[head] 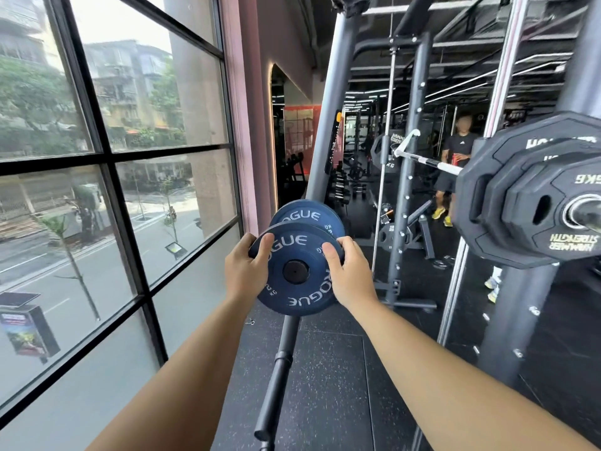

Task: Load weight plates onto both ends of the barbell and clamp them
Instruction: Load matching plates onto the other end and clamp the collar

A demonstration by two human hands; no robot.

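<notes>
Presently: blue plate (294,289), apparently seated on a storage peg (295,271), face toward the wearer; left hand (244,271) and right hand (351,275) grip opposite rim edges, fingers (345,244) curled behind; barbell sleeve (582,213) well to the right, its end pointing roughly camera-ward; right hand nearer.

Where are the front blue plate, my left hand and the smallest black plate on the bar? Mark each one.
front blue plate (305,255): head view, on its blue face just above the centre.
left hand (244,271): head view, on the back of the hand.
smallest black plate (553,187): head view, on its face above the centre hole.
</notes>
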